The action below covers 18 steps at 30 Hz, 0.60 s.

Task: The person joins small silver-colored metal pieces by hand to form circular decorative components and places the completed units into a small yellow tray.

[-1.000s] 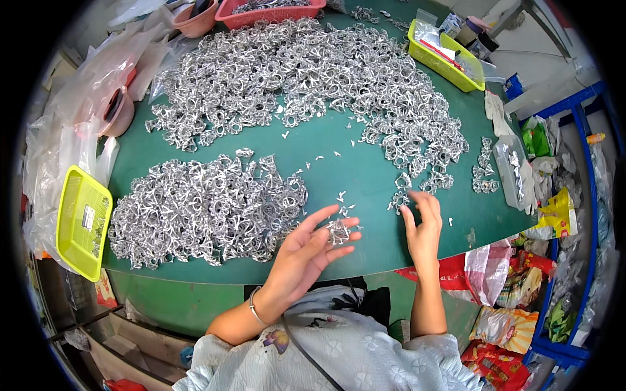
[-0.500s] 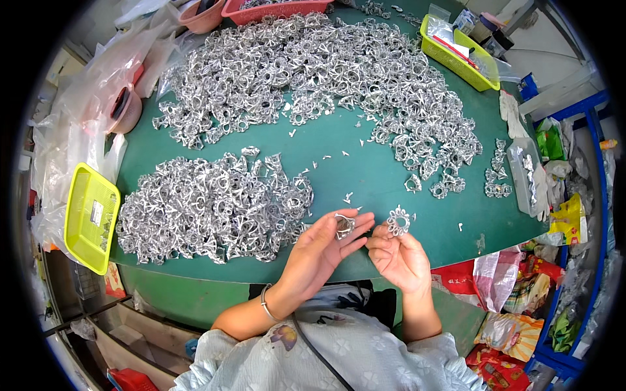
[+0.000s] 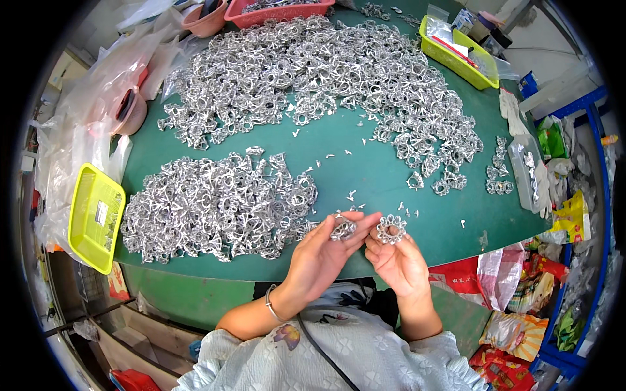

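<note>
My left hand point(image 3: 318, 259) is turned palm-inward, with a silver openwork metal piece point(image 3: 343, 229) held at its thumb and fingers. Close to its right, my right hand point(image 3: 399, 266) pinches a silver flower-shaped metal ring point(image 3: 391, 225) by its lower edge, the looped rim facing up. The two pieces are close together but seem apart. Left of my hands lies a heap of similar silver pieces point(image 3: 215, 208) on the green table point(image 3: 365, 189). A larger heap point(image 3: 313, 72) spreads across the table's far side.
Small silver scraps point(image 3: 351, 195) lie beyond my hands. A yellow-green basket point(image 3: 77, 238) stands at the left edge, another basket point(image 3: 450, 57) at the far right. Pink tubs point(image 3: 134, 112) and plastic bags point(image 3: 85, 124) line the left. A clear tray point(image 3: 518, 176) and blue shelving point(image 3: 603, 176) are right.
My right hand has shifted slightly left and down, bringing the flower-shaped ring nearer my left hand. Its ring has turned a little. The piece in my left hand has also turned. More scraps show beyond my hands.
</note>
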Tool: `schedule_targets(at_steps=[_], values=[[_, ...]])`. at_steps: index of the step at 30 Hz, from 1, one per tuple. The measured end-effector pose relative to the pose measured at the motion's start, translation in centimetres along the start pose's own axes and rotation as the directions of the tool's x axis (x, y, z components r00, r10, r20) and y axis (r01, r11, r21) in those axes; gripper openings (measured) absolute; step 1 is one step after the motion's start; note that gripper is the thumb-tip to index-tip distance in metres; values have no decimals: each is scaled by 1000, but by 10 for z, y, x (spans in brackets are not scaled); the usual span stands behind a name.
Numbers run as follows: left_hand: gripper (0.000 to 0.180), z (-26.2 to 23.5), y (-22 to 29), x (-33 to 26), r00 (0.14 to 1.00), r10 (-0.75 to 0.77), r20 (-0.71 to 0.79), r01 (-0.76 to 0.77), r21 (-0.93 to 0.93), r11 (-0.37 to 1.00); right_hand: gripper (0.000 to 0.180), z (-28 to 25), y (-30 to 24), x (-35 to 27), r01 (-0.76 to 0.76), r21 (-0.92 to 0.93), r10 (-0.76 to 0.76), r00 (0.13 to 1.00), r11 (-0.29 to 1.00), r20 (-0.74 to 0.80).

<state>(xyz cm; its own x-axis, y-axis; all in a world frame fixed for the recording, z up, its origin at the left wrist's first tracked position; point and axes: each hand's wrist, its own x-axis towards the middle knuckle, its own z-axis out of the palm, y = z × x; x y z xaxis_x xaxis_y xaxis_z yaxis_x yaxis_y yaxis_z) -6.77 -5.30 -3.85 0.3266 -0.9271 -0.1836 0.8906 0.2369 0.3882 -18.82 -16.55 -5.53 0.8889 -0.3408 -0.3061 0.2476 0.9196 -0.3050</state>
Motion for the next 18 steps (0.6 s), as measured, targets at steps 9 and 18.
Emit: schedule_targets(at_steps=[9,18], values=[[46,2,2,-12,999,27,-35,-27,-5,1000,16,15,17,0,199,-325,-221,975,924,-30],[37,-10,1,-23,993,73,-88,-84,-128,988,14,31,51,10,398,-910,-630,678,-118,378]])
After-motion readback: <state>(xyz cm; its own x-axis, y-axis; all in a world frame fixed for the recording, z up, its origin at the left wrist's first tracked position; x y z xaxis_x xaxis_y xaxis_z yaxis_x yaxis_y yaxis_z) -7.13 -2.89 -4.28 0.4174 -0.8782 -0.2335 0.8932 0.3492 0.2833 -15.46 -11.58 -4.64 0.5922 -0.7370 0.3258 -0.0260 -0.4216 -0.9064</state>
